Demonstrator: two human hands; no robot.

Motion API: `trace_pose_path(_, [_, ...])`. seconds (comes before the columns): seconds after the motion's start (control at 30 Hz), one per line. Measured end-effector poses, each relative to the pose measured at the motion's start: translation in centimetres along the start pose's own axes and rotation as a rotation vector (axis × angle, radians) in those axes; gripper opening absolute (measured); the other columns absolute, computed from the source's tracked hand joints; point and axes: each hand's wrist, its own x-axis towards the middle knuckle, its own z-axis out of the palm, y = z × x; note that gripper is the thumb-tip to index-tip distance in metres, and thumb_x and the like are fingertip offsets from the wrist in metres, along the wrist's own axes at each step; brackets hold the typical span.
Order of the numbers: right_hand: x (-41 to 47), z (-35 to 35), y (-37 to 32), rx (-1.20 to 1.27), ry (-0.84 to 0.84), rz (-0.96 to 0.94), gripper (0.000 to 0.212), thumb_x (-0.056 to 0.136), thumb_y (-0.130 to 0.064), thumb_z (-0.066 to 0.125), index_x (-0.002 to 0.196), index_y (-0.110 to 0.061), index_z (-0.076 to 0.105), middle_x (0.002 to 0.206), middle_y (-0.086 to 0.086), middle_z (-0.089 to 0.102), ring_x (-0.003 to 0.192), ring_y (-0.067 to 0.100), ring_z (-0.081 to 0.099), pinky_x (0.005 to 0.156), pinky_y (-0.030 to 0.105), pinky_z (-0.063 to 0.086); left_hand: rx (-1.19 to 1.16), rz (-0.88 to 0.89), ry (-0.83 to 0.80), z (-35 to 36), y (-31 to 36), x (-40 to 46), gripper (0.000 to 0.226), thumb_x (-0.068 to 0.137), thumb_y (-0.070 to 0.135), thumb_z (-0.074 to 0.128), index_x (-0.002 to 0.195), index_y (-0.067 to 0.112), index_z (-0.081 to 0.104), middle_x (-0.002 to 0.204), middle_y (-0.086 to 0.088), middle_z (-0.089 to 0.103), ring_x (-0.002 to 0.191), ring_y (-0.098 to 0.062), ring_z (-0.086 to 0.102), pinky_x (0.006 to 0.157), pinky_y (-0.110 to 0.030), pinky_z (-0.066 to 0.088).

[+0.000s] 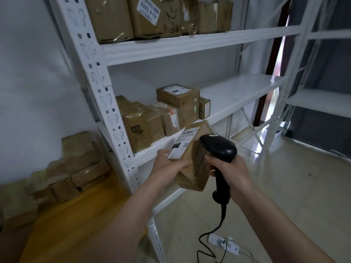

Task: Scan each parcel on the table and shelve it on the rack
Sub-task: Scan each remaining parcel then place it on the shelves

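At the lower left of the frame is a wooden counter (79,221) with a pile of brown boxes (76,164) on it, waiting their turn. Just right of that stands the white rack (171,52), which fills the middle of the frame.

In the lower middle, the left hand (167,168) holds one box (191,160) up in the air, in front of the rack's low shelf. Its fingers curl round the near end, with the thumb by the white label (183,143). Right beside it, the right hand (230,174) is wrapped tight round the handle of a black scanner (218,149). The scanner's head sits just over the box, near the label.

So I think this is the scanning step. Next, the scanner likely needs to point right at the bars on the label. Then the box can go on the shelf, maybe in the bare space to the right of the boxes already there (161,116).

More boxes sit on the top shelf (157,16) at the upper middle. At the bottom, the scanner's cord (214,236) runs down to a plug strip (224,243) on the pale tile floor (275,186). At the far right stands another white rack (319,101).
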Motion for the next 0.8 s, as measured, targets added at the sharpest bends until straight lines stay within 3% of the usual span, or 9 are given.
trace_pose_path(0.17, [5.0, -2.4, -2.3, -0.015, 0.080, -0.108, 0.022, 0.079, -0.013, 0.079, 0.091, -0.028, 0.068, 0.088, 0.003, 0.072, 0.085, 0.020, 0.067, 0.079, 0.040, 0.055, -0.014, 0.105, -0.008, 3.7, 4.8, 5.1, 0.097, 0.062, 0.044, 0.081, 0.142, 0.029, 0.028, 0.118, 0.008, 0.047, 0.095, -0.007, 0.052, 0.061, -0.020, 0.041])
trace_pose_path(0.3, [9.2, -3.4, -3.7, -0.008, 0.147, -0.165, 0.025, 0.079, -0.017, 0.079, 0.096, -0.030, 0.066, 0.094, 0.000, 0.071, 0.097, 0.021, 0.064, 0.089, 0.040, 0.051, 0.008, 0.195, -0.005, 6.1, 8.4, 8.8, 0.102, 0.060, 0.047, 0.079, 0.145, 0.029, 0.025, 0.136, 0.004, 0.041, 0.121, -0.020, 0.046, 0.094, -0.036, 0.047])
trace_pose_path(0.43, [12.8, -3.9, -4.0, -0.001, 0.221, -0.231, 0.030, 0.080, -0.018, 0.078, 0.108, -0.024, 0.067, 0.095, 0.000, 0.070, 0.094, 0.016, 0.064, 0.074, 0.027, 0.049, 0.001, 0.220, -0.028, 8.2, 10.6, 12.8, 0.103, 0.060, 0.044, 0.079, 0.146, 0.029, 0.024, 0.136, 0.002, 0.043, 0.122, -0.022, 0.046, 0.099, -0.042, 0.047])
trace_pose_path(0.53, [15.1, -4.4, -3.8, -0.015, 0.247, -0.250, 0.025, 0.081, -0.019, 0.077, 0.102, -0.027, 0.067, 0.092, -0.003, 0.070, 0.089, 0.010, 0.064, 0.067, 0.022, 0.045, -0.018, 0.251, -0.005, 10.3, 12.0, 15.2, 0.094, 0.062, 0.041, 0.078, 0.140, 0.028, 0.027, 0.115, 0.012, 0.047, 0.103, -0.012, 0.050, 0.077, -0.030, 0.049])
trace_pose_path(0.6, [16.6, -4.8, -3.7, -0.014, 0.250, -0.254, 0.026, 0.081, -0.017, 0.076, 0.100, -0.030, 0.065, 0.090, -0.007, 0.070, 0.086, 0.005, 0.064, 0.067, 0.019, 0.045, -0.028, 0.256, 0.054, 11.8, 12.9, 16.1, 0.081, 0.063, 0.040, 0.076, 0.130, 0.029, 0.032, 0.091, 0.021, 0.036, 0.088, -0.005, 0.046, 0.066, -0.025, 0.043])
trace_pose_path(0.7, [18.9, -5.3, -3.9, -0.006, 0.251, -0.280, 0.025, 0.081, -0.014, 0.076, 0.091, -0.034, 0.065, 0.082, -0.010, 0.071, 0.080, 0.006, 0.068, 0.066, 0.017, 0.047, -0.045, 0.219, 0.102, 13.9, 14.1, 17.7, 0.067, 0.059, 0.040, 0.073, 0.109, 0.032, 0.030, 0.096, 0.015, 0.044, 0.106, -0.018, 0.050, 0.086, -0.034, 0.049])
trace_pose_path(0.8, [21.8, -6.1, -4.3, -0.005, 0.243, -0.290, 0.024, 0.081, -0.014, 0.075, 0.094, -0.031, 0.066, 0.083, -0.008, 0.073, 0.082, 0.009, 0.070, 0.072, 0.022, 0.052, -0.011, 0.218, 0.119, 15.7, 15.5, 19.7, 0.067, 0.061, 0.043, 0.071, 0.116, 0.028, 0.036, 0.118, 0.003, 0.050, 0.115, -0.023, 0.049, 0.094, -0.040, 0.049])
